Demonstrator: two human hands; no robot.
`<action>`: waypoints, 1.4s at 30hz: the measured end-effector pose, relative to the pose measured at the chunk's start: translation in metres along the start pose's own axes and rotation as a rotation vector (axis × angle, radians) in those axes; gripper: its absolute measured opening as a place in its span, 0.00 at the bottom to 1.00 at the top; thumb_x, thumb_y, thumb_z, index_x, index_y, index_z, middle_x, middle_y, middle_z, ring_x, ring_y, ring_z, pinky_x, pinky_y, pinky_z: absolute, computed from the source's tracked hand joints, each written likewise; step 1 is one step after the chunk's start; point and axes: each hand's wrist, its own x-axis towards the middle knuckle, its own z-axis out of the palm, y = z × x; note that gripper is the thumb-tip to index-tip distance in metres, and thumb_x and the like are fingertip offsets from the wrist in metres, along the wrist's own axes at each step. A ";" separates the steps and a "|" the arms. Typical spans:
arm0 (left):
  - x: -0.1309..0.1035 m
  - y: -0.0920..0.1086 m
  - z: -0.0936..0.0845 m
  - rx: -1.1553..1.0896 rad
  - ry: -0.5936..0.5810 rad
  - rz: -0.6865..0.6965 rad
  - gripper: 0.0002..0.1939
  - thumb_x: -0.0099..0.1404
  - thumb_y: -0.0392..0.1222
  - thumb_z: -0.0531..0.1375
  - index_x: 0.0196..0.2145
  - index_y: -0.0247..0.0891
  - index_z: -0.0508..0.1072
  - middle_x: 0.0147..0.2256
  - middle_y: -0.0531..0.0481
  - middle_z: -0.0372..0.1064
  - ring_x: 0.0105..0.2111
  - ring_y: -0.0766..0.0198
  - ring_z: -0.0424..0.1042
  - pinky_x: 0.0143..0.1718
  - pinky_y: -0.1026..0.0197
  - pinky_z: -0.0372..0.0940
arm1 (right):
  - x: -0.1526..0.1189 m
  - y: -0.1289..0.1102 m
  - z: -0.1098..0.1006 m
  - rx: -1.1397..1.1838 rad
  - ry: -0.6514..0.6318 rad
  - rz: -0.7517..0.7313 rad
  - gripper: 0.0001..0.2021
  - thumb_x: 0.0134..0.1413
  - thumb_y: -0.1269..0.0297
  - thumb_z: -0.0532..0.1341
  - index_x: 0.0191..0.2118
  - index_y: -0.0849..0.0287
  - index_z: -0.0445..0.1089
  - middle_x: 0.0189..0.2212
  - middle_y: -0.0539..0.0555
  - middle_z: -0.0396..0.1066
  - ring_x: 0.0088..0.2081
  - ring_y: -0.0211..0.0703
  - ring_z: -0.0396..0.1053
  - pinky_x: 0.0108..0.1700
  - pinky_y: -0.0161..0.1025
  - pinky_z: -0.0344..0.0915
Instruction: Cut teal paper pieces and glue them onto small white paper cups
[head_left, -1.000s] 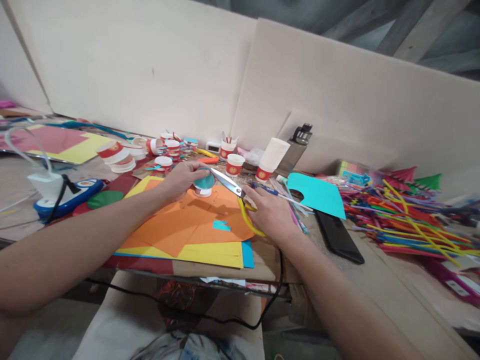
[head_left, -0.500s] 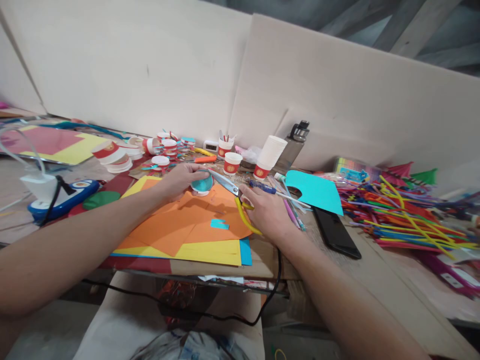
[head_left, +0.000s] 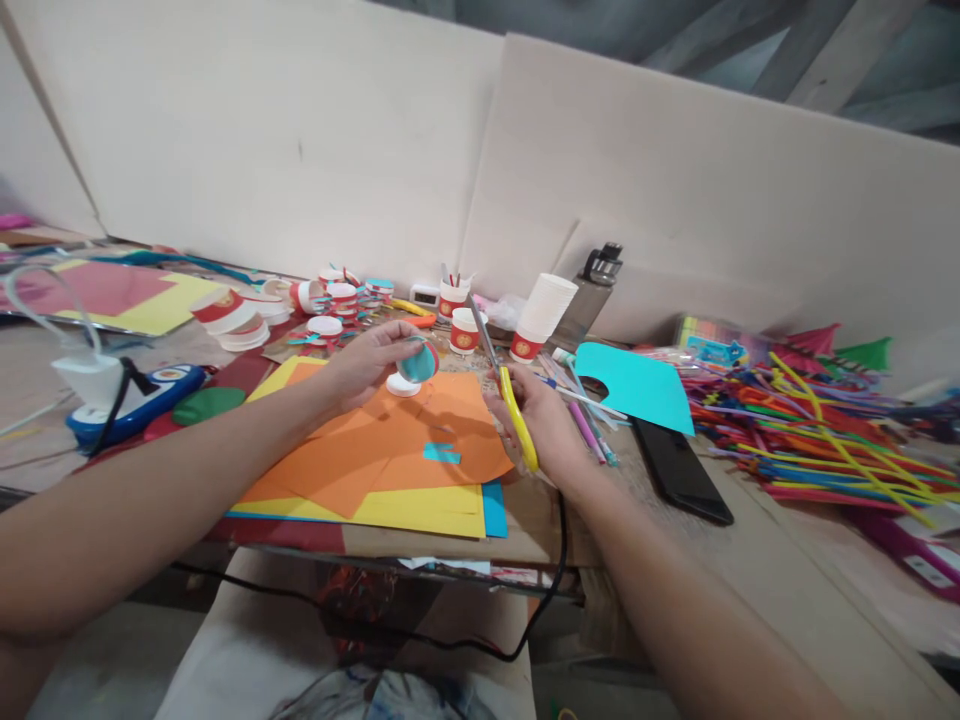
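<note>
Between the thumb and fingers of my left hand (head_left: 369, 362) is a small round disc of blue paper (head_left: 418, 363) with a reddish edge. Just under it a white cup base (head_left: 403, 384) rests on the orange paper (head_left: 360, 445). My right hand (head_left: 546, 425) is wrapped round yellow-handled scissors (head_left: 517, 415), their blades pointing up and away from the disc. Small blue paper scraps (head_left: 442, 454) lie on the orange sheets. Beneath these are yellow sheets (head_left: 427, 513).
Paper cups (head_left: 465, 332), a cup stack (head_left: 544, 315) and a dark bottle (head_left: 592, 292) stand along the back. To the right lie a cut blue sheet (head_left: 637, 385), a black phone (head_left: 679, 468) and many pipe cleaners (head_left: 810, 430). A blue power strip (head_left: 139, 400) sits at left.
The scissors have swung from pointing left at the disc to pointing upward, away from it. My left hand has shifted right and tilted the disc, uncovering the white cup base.
</note>
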 end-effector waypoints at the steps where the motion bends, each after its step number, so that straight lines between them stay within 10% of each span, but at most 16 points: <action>1: 0.001 0.000 0.000 -0.019 0.021 0.031 0.13 0.53 0.41 0.69 0.30 0.35 0.69 0.25 0.54 0.71 0.24 0.71 0.69 0.27 0.69 0.64 | -0.001 -0.002 0.002 0.078 -0.010 0.026 0.15 0.53 0.55 0.61 0.45 0.56 0.68 0.24 0.47 0.68 0.22 0.36 0.63 0.23 0.33 0.60; 10: -0.003 -0.006 0.004 -0.177 0.039 -0.016 0.16 0.51 0.37 0.70 0.33 0.36 0.68 0.35 0.52 0.73 0.35 0.65 0.74 0.39 0.57 0.72 | 0.001 -0.024 0.031 0.514 0.014 0.081 0.25 0.44 0.52 0.68 0.46 0.54 0.60 0.21 0.40 0.58 0.16 0.30 0.55 0.17 0.28 0.55; 24: -0.010 -0.011 0.006 0.209 -0.279 -0.097 0.20 0.50 0.41 0.71 0.37 0.34 0.69 0.36 0.45 0.73 0.37 0.58 0.75 0.34 0.59 0.70 | 0.016 -0.019 0.037 0.356 0.144 -0.040 0.26 0.44 0.64 0.63 0.52 0.58 0.62 0.36 0.52 0.71 0.33 0.39 0.68 0.37 0.38 0.68; 30: -0.010 -0.012 0.005 0.039 -0.488 -0.111 0.25 0.61 0.59 0.60 0.45 0.34 0.73 0.45 0.36 0.73 0.39 0.55 0.76 0.36 0.56 0.71 | 0.010 -0.013 0.035 0.216 0.166 -0.202 0.27 0.46 0.69 0.63 0.55 0.57 0.65 0.44 0.55 0.73 0.43 0.45 0.70 0.47 0.42 0.67; 42: -0.012 -0.010 0.007 -0.234 -0.571 -0.220 0.16 0.67 0.47 0.57 0.46 0.35 0.74 0.43 0.39 0.75 0.41 0.54 0.77 0.44 0.48 0.71 | 0.009 -0.020 0.033 0.513 0.116 -0.079 0.32 0.40 0.60 0.70 0.54 0.55 0.62 0.35 0.51 0.71 0.36 0.41 0.69 0.38 0.39 0.67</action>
